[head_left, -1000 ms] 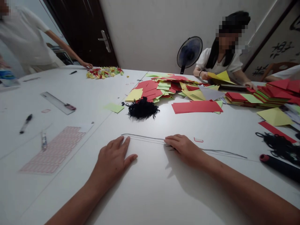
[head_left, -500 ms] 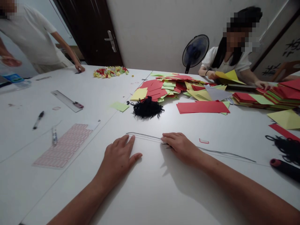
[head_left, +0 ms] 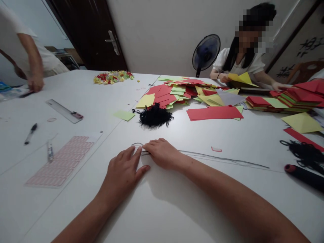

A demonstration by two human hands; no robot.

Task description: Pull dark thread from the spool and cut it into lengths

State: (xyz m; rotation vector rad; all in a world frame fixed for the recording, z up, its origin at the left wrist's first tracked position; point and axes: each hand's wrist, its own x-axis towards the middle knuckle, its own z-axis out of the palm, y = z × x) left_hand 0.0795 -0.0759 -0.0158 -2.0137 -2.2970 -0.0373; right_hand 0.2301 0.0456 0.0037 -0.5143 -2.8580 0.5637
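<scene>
A bundle of thin dark threads (head_left: 222, 157) lies stretched across the white table from under my hands toward the right. My left hand (head_left: 124, 168) rests palm down at the bundle's left end, fingers extended, thumb apart, fingertips on the strands. Right beside it, my right hand (head_left: 163, 153) is closed over the threads, its fingertips close to my left index finger. Two dark pointed blades of scissors (head_left: 145, 153) poke out from beneath the right fingers; the handles are hidden. Beyond my hands sits a heap of black yarn (head_left: 155, 116).
Ahead are piled coloured paper (head_left: 162, 94) and red strips (head_left: 215, 113). A label sheet (head_left: 60, 162), ruler (head_left: 63, 109) and pen (head_left: 30, 134) lie left. A dark cylindrical handle (head_left: 303, 177) and more yarn (head_left: 303, 153) lie right. Two people work across the table.
My right hand has slid left along the threads with the scissors, up to my left hand. The left hand stays on the thread ends. The person at far left has shifted left.
</scene>
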